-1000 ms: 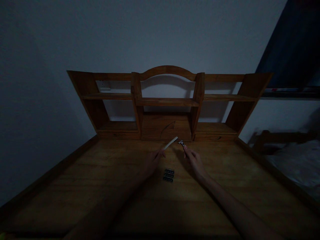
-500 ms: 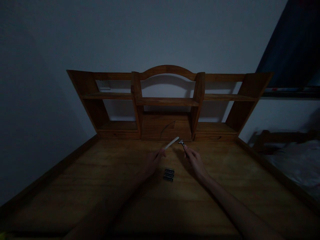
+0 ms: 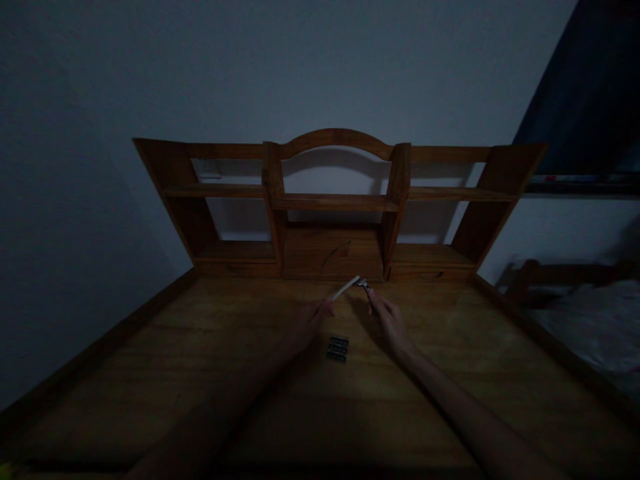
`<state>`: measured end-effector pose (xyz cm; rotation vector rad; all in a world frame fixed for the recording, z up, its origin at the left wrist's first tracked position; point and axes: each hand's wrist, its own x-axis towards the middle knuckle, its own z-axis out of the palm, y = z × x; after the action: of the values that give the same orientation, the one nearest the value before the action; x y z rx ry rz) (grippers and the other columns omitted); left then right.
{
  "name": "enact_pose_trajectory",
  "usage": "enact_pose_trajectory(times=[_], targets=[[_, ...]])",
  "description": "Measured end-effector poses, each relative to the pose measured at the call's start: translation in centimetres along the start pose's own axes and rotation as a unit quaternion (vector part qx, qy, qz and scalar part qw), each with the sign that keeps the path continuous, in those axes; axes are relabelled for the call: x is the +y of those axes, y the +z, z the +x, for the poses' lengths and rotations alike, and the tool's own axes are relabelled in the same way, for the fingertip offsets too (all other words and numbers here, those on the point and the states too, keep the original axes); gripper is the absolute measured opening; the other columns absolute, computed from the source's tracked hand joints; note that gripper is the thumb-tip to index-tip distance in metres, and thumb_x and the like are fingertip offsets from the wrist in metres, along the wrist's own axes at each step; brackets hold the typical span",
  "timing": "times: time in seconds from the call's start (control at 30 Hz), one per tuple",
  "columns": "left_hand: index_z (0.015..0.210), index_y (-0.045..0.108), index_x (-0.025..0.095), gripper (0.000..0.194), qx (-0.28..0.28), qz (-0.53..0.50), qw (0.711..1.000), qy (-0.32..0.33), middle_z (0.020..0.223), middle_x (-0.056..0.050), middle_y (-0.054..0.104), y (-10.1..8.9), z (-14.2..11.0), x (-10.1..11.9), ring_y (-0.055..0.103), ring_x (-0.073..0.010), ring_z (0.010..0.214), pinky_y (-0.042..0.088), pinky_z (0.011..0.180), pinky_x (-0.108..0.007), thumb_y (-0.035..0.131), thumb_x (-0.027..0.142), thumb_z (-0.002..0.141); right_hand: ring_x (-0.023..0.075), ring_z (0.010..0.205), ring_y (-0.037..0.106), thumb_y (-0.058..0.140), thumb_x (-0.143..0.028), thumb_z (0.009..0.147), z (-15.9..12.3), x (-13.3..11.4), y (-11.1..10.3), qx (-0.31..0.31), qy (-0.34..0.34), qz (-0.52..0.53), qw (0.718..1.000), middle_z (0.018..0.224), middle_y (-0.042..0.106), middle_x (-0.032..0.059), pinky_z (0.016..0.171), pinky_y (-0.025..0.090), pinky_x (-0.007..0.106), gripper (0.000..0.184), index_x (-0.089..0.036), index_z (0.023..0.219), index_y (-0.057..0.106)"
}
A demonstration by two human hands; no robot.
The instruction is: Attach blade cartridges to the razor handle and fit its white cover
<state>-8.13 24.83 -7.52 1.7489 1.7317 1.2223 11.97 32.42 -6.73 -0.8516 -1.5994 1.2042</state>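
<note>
My left hand (image 3: 314, 316) is closed around one end of a slim pale stick (image 3: 346, 287), which points up and to the right. What kind of stick it is I cannot make out. In my right hand (image 3: 387, 313) is a razor (image 3: 367, 287), gripped by its dark handle with the shiny head up. The stick's free end meets the razor head, or lies just in front of it; touching or apart I cannot tell. Between my forearms a small dark pack with several rows (image 3: 338, 349), resembling razor cartridges, lies on the wooden desk (image 3: 240, 347).
A wooden shelf unit (image 3: 335, 202) with compartments and drawers stands along the desk's back edge, against the wall. Raised rims run down both desk sides. To the right are a dark curtain (image 3: 585, 100) and pale bedding (image 3: 595, 320). The light is dim.
The pale stick has turned slightly and its tip has come closer to the razor head. My right hand and the dark pack have hardly moved.
</note>
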Motion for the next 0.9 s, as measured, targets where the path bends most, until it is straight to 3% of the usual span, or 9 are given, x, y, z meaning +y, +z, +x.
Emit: enact_pose_trajectory(times=[0.13, 0.3, 0.5, 0.77, 0.9], targets=[[0.082, 0.066, 0.02, 0.052, -0.006, -0.001, 1.0, -0.021, 0.086, -0.003, 0.07, 0.1, 0.0, -0.2, 0.062, -0.0204, 0.085, 0.044, 0.079, -0.03, 0.028, 0.053, 0.092, 0.0129, 0.052, 0.039, 0.046, -0.065, 0.083, -0.1, 0.2, 0.2, 0.012, -0.003, -0.01, 1.0, 0.055, 0.043, -0.0033, 0.05, 0.026, 0.026, 0.051, -0.019, 0.062, 0.052], [0.082, 0.065, 0.022, 0.053, 0.053, -0.007, 0.998, -0.037, 0.083, -0.002, 0.068, -0.4, 0.1, 0.2, 0.06, -0.0201, 0.082, 0.043, 0.078, -0.031, 0.024, 0.055, 0.093, 0.0137, 0.057, 0.042, 0.046, -0.062, 0.085, 0.2, 0.6, 0.0, 0.029, -0.022, -0.036, 0.999, 0.057, 0.044, -0.0027, 0.055, 0.029, 0.026, 0.05, -0.019, 0.06, 0.05], [0.08, 0.066, 0.022, 0.056, 0.011, 0.003, 1.0, -0.01, 0.082, 0.0, 0.069, -0.3, -0.2, 0.9, 0.06, -0.0192, 0.08, 0.043, 0.079, -0.03, 0.023, 0.054, 0.093, 0.0143, 0.059, 0.042, 0.045, -0.062, 0.085, 0.1, 0.5, 0.1, 0.025, -0.027, -0.051, 0.998, 0.058, 0.044, -0.0019, 0.056, 0.031, 0.026, 0.05, -0.019, 0.06, 0.049], [0.08, 0.066, 0.021, 0.055, 0.048, 0.023, 0.998, -0.028, 0.079, -0.001, 0.069, -0.2, 0.2, 0.0, 0.061, -0.0194, 0.078, 0.043, 0.076, -0.03, 0.025, 0.056, 0.093, 0.0139, 0.058, 0.04, 0.047, -0.06, 0.085, 0.0, 0.4, 0.2, 0.018, -0.027, -0.037, 0.999, 0.059, 0.043, -0.0023, 0.054, 0.029, 0.026, 0.048, -0.019, 0.062, 0.05], [0.079, 0.065, 0.022, 0.055, 0.028, 0.032, 0.999, -0.018, 0.078, 0.0, 0.069, 0.0, 0.1, 0.0, 0.06, -0.0189, 0.076, 0.043, 0.076, -0.029, 0.024, 0.056, 0.092, 0.0143, 0.056, 0.04, 0.046, -0.064, 0.083, 0.1, 0.6, 0.2, 0.024, -0.022, -0.047, 0.998, 0.056, 0.044, -0.0022, 0.053, 0.028, 0.026, 0.051, -0.019, 0.06, 0.05]])
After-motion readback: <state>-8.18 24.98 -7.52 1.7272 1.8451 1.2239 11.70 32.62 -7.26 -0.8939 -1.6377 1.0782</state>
